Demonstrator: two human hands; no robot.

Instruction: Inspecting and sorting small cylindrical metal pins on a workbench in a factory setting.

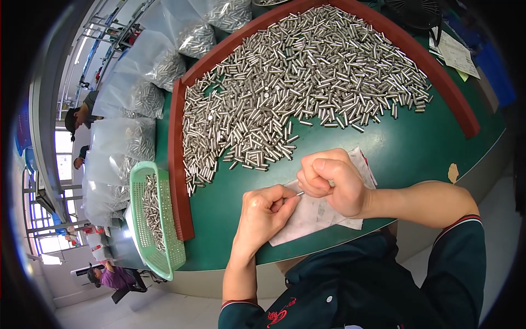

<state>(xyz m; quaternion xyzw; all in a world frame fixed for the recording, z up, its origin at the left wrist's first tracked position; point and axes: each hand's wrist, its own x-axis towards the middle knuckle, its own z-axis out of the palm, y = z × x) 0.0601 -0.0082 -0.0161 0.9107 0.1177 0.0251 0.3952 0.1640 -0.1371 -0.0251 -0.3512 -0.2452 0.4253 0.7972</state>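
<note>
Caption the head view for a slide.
Left hand pinches a small metal piece beside the right hand, near a heap of metal cylinders on a green table.

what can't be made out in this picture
In the head view:
- Metal rod: partly hidden by the left hand.
- Right hand: its curled fingers hide whether it holds anything.
- Pale sheet: partly hidden under the right hand.
- Piled metal pins: lower layers hidden by those on top.
- Black fan: cut off by the upper edge.
</note>
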